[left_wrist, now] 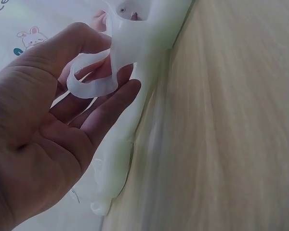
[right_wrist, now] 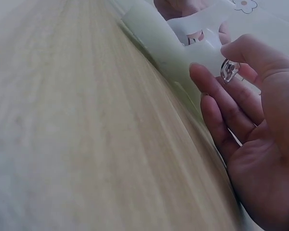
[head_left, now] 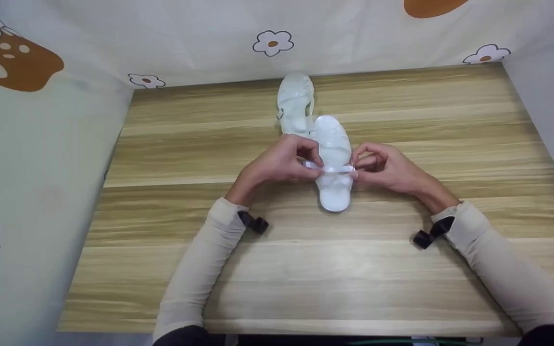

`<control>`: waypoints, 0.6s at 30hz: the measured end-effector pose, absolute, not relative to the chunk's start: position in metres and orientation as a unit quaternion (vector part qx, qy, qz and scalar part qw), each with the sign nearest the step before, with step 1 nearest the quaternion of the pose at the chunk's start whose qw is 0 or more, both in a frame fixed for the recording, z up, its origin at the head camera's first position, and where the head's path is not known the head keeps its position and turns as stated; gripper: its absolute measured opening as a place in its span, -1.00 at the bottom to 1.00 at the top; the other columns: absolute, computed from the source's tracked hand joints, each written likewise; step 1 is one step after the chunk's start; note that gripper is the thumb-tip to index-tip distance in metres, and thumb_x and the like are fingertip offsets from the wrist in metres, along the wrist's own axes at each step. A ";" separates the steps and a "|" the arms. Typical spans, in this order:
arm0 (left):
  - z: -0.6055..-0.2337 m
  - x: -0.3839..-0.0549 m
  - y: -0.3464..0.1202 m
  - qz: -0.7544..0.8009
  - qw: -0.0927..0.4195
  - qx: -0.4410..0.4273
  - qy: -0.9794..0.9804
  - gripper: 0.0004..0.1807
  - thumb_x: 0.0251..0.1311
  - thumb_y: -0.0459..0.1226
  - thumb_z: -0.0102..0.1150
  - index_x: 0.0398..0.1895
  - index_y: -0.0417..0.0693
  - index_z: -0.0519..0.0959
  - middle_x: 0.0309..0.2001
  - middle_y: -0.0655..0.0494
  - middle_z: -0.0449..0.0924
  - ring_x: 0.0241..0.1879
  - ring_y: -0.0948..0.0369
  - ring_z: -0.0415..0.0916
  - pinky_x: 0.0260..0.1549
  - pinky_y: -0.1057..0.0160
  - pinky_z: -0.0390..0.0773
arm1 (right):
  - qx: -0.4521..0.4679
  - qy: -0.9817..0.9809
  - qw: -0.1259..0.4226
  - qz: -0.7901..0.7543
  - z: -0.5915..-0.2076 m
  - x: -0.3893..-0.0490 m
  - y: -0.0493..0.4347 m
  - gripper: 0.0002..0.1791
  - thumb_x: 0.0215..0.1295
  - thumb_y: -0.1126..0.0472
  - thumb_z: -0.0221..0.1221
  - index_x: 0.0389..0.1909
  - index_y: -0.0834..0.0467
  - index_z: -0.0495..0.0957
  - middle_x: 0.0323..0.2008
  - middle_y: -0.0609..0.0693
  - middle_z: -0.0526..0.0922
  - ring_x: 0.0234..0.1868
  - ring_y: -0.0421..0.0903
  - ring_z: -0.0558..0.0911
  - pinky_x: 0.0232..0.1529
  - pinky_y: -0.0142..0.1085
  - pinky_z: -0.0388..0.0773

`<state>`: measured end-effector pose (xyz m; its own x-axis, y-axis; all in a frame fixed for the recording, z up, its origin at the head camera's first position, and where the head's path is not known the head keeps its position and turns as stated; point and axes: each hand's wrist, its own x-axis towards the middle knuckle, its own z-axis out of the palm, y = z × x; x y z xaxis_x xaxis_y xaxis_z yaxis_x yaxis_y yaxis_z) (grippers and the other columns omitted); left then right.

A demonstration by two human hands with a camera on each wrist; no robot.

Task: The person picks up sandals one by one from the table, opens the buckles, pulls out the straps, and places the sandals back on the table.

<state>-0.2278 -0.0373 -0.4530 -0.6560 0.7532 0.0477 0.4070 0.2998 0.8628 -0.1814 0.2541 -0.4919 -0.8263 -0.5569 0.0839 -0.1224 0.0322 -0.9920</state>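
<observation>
A translucent white sandal [head_left: 332, 144] lies on the wooden table, heel end toward the person. Across it runs a thin ankle strap [head_left: 338, 169]. The left hand [head_left: 284, 158] pinches this strap between thumb and fingers; the strap's free part curls in a loop [left_wrist: 94, 88] by the palm. On the sandal's other side, the right hand [head_left: 385, 166] pinches the strap's end at a small silver buckle [right_wrist: 229, 70], with the other fingers loosely bent below it. The second white sandal [head_left: 296, 98] lies just beyond, partly hidden behind the left hand and the first sandal.
The wood-grain table [head_left: 277, 283] extends around both sandals. Behind it hangs a pale curtain [head_left: 200, 43] printed with flowers and brown shapes, and more pale cloth covers the left side. A black wrist camera [head_left: 253, 222] is strapped over each beige sleeve [head_left: 209, 259].
</observation>
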 end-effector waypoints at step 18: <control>-0.442 -0.227 -0.042 0.535 0.182 0.346 0.749 -0.79 0.14 -0.33 0.43 -0.21 -0.22 0.63 -0.21 -0.02 0.70 -0.14 0.21 0.63 -0.01 0.19 0.65 | -0.232 0.707 0.176 -0.644 -0.494 -0.184 0.255 -0.66 0.20 0.37 0.38 -0.08 0.36 0.49 -0.08 0.28 0.75 -0.06 0.06 0.77 -0.06 -0.22 0.70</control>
